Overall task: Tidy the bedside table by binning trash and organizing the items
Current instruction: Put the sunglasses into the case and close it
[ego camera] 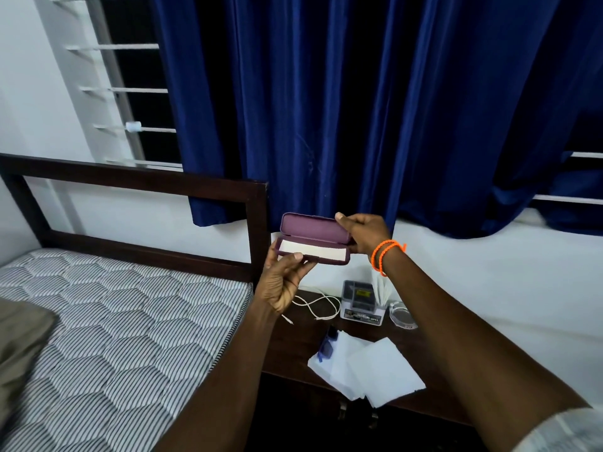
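Observation:
I hold a purple glasses case [310, 230] open in the air above the dark wooden bedside table [293, 350]. A white cloth lies inside its lower half. My left hand [282, 282] grips the lower half from below, thumb on its front edge. My right hand [363, 232], with orange bands on the wrist, grips the lid's right end. On the table lie blue glasses [327, 349] partly under white paper sheets [375, 367], a white cable [318, 306], a small clear box [359, 303] and a clear round lid-like item [402, 316].
A bed with a striped mattress [107, 337] and a dark headboard [137, 181] stands left of the table. A blue curtain [359, 109] hangs behind, over a barred window. A white wall runs along the right. Drawer handles [342, 411] show below the table's front edge.

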Action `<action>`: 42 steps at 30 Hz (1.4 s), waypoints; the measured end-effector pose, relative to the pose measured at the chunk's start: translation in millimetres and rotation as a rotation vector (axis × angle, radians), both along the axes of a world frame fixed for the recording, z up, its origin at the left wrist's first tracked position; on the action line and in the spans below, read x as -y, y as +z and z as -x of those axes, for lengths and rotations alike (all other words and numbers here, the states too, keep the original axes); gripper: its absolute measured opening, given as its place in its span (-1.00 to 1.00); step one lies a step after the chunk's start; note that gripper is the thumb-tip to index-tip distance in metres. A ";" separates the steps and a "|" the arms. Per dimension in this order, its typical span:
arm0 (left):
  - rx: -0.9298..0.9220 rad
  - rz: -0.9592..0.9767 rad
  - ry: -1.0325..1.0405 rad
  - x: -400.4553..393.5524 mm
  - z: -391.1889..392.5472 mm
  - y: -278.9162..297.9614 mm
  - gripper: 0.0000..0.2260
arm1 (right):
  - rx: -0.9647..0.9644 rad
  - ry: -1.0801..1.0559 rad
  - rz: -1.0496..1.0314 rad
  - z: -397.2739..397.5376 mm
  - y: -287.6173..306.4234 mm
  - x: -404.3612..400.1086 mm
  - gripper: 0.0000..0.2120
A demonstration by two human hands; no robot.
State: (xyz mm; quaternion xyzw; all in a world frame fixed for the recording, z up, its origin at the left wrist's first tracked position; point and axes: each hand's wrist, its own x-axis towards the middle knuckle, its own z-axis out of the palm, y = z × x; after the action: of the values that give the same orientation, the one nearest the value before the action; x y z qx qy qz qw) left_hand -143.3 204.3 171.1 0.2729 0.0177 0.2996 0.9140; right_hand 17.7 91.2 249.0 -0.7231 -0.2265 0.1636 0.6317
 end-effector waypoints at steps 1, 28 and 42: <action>-0.002 0.009 0.009 -0.1 1.6 -0.8 -0.43 | -0.013 -0.015 0.002 -0.4 -2.4 -0.6 -0.68; -0.144 0.149 0.124 -40.2 -22.7 -134.8 -0.55 | 0.730 0.442 0.900 -31.0 -264.1 -12.3 -0.68; -0.153 0.173 0.107 -56.7 -25.1 -149.2 -0.50 | 0.979 0.630 0.990 -38.7 -286.1 -25.8 -0.60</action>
State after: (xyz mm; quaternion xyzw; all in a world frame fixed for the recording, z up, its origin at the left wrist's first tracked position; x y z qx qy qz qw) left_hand -118.2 261.0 21.8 0.2135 0.1276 0.3239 0.9128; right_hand 56.3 117.0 -37.0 -0.8131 -0.5765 0.0793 -0.0151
